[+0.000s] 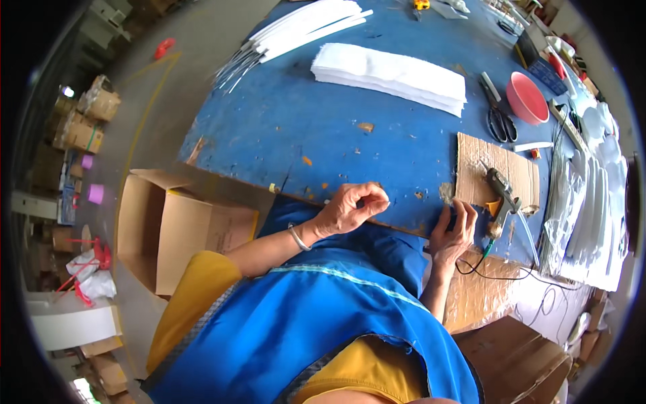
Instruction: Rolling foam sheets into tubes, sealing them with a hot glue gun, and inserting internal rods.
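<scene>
My left hand (353, 207), with a bangle on its wrist, is over the front edge of the blue table (269, 135). Its fingers curl in and the thumb meets the fingertips; whatever may be between them is too small to make out. My right hand (454, 232) rests at the table edge, fingers partly stretched and apart from the thumb, with nothing visible in it. Just beyond its fingertips lies a piece of corrugated cardboard (471, 168). On that cardboard sits a hot glue gun (499, 192) with an orange trigger, its cord trailing off the table's edge.
A stack of white cloth strips (390, 74) lies mid-table, left of black scissors (499, 121) and a pink bowl (527, 98). White rods with wire ends (303, 30) lie far left. Plastic-wrapped white strips (585, 215) line the right. An open carton (195, 229) stands at left.
</scene>
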Demonstrator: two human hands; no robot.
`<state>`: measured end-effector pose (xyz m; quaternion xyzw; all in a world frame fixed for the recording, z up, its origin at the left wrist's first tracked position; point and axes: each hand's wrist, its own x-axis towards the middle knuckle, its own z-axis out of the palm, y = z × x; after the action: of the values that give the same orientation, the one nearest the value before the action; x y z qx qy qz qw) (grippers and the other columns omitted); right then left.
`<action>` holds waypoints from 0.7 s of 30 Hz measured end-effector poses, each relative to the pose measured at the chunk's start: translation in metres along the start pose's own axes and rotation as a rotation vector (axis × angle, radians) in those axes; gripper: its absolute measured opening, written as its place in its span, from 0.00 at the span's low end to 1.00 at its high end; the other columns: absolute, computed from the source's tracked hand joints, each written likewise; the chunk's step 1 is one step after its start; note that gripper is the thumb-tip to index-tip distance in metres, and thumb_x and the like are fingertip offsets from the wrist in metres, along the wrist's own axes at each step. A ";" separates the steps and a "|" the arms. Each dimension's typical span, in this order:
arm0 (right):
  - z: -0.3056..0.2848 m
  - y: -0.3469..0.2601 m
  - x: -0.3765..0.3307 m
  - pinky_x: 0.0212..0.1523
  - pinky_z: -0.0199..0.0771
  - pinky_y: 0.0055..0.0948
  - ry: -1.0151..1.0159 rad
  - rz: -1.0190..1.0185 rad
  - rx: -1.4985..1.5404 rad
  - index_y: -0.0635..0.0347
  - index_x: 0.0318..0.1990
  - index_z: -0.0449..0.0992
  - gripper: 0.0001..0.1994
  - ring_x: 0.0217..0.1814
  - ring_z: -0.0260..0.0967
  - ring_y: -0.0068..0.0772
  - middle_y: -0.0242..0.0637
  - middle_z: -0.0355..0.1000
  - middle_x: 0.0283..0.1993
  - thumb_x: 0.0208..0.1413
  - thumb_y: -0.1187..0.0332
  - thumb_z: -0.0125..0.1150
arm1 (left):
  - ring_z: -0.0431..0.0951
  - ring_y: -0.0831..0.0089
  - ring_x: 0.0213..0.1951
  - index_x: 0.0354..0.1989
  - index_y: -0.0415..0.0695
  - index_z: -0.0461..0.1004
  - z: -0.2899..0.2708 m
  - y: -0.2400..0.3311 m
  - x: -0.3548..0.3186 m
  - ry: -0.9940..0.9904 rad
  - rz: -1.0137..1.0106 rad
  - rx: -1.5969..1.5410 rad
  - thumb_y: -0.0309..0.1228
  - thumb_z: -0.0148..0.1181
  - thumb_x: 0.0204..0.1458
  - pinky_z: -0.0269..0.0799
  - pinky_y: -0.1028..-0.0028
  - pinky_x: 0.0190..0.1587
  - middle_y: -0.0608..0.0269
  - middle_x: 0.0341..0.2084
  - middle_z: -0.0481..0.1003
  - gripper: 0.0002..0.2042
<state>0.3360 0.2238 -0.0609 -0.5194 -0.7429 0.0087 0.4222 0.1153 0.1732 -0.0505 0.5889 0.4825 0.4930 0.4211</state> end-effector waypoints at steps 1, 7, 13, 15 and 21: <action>0.000 0.000 0.001 0.39 0.69 0.37 0.018 0.057 0.001 0.60 0.41 0.72 0.09 0.40 0.68 0.46 0.43 0.68 0.39 0.50 0.74 0.58 | 0.69 0.84 0.26 0.33 0.41 0.74 -0.001 0.002 0.002 -0.016 0.013 -0.018 0.30 0.59 0.52 0.67 0.81 0.30 0.70 0.23 0.72 0.06; -0.004 0.002 0.002 0.39 0.68 0.35 -0.028 -0.056 -0.005 0.61 0.36 0.73 0.06 0.38 0.68 0.45 0.42 0.69 0.37 0.50 0.75 0.57 | 0.72 0.81 0.28 0.29 0.39 0.76 -0.050 0.027 0.048 0.040 0.148 0.116 0.27 0.59 0.51 0.70 0.79 0.34 0.65 0.23 0.75 0.04; 0.002 -0.005 0.002 0.36 0.68 0.35 0.045 0.016 -0.042 0.59 0.34 0.73 0.04 0.36 0.68 0.43 0.40 0.69 0.36 0.49 0.74 0.57 | 0.75 0.65 0.30 0.30 0.39 0.76 -0.122 0.035 0.145 0.262 0.633 0.696 0.30 0.60 0.49 0.71 0.71 0.35 0.58 0.30 0.76 0.07; 0.001 -0.009 0.003 0.36 0.68 0.34 0.038 0.030 -0.048 0.60 0.33 0.73 0.03 0.36 0.69 0.43 0.40 0.69 0.35 0.49 0.73 0.57 | 0.74 0.59 0.31 0.32 0.39 0.75 -0.133 0.025 0.180 0.236 0.643 0.878 0.35 0.63 0.47 0.71 0.66 0.37 0.56 0.32 0.76 0.11; -0.002 -0.013 0.002 0.38 0.68 0.35 0.019 0.041 -0.078 0.60 0.32 0.73 0.04 0.37 0.68 0.44 0.40 0.69 0.35 0.49 0.74 0.55 | 0.74 0.57 0.38 0.33 0.43 0.76 -0.118 -0.032 0.242 0.044 0.437 0.658 0.46 0.67 0.39 0.70 0.65 0.40 0.54 0.30 0.75 0.20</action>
<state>0.3266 0.2186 -0.0527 -0.5506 -0.7277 -0.0165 0.4086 0.0052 0.4192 -0.0206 0.7704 0.4870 0.4027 0.0844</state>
